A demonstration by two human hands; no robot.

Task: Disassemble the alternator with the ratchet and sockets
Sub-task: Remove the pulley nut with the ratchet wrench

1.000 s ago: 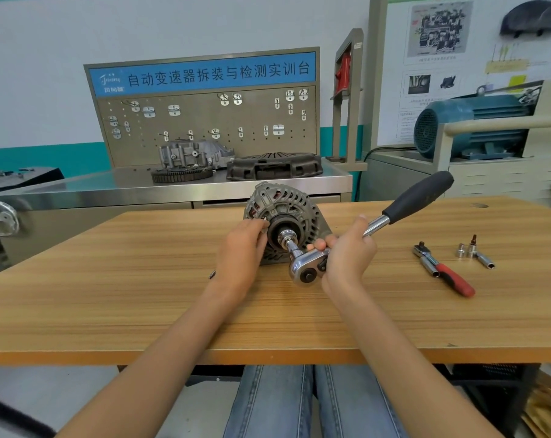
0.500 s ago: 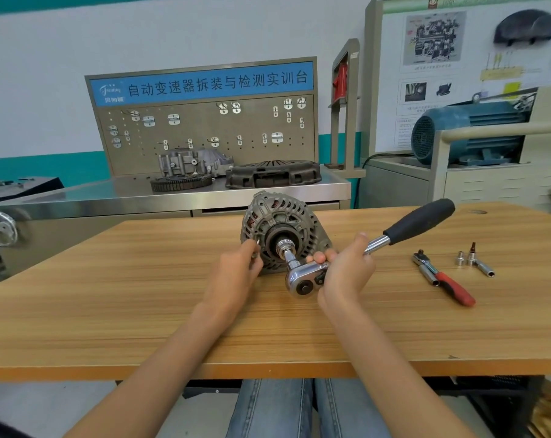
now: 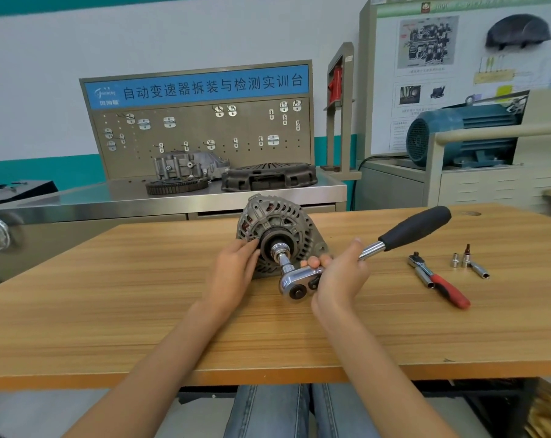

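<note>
Alternator (image 3: 279, 235) standing on edge near mid wooden surface (image 3: 109, 295), pulley face toward camera, housing whole, no parts seen removed. Socket (image 3: 282, 249) seated on pulley nut at centre, driven by large ratchet (image 3: 302, 281) with black handle angled up to the right. Left hand (image 3: 236, 273) bracing pulley rim, fingertips curled against its left edge, steadying the body. Right hand (image 3: 340, 276) wrapped round ratchet neck just behind the head, fingers pinching the shank, not out on the grip.

Progress judged early: looks like first fastener, pulley nut not yet off, pulley in place, case halves joined. Left to do, likely: break nut loose, pull pulley, then through-bolts and rear cover. Whether nut is loose already cannot be told. Hold close to the head suggests seating or spinning rather than a hard pull; more leverage needs a hand out on the handle.

Further right on surface, well apart: small red-handled ratchet (image 3: 438, 282), loose sockets and a bit (image 3: 467, 259) beside it. Behind, steel bench (image 3: 173, 200) carrying gear ring, clutch cover, tool pegboard; blue motor (image 3: 457, 137) far right
</note>
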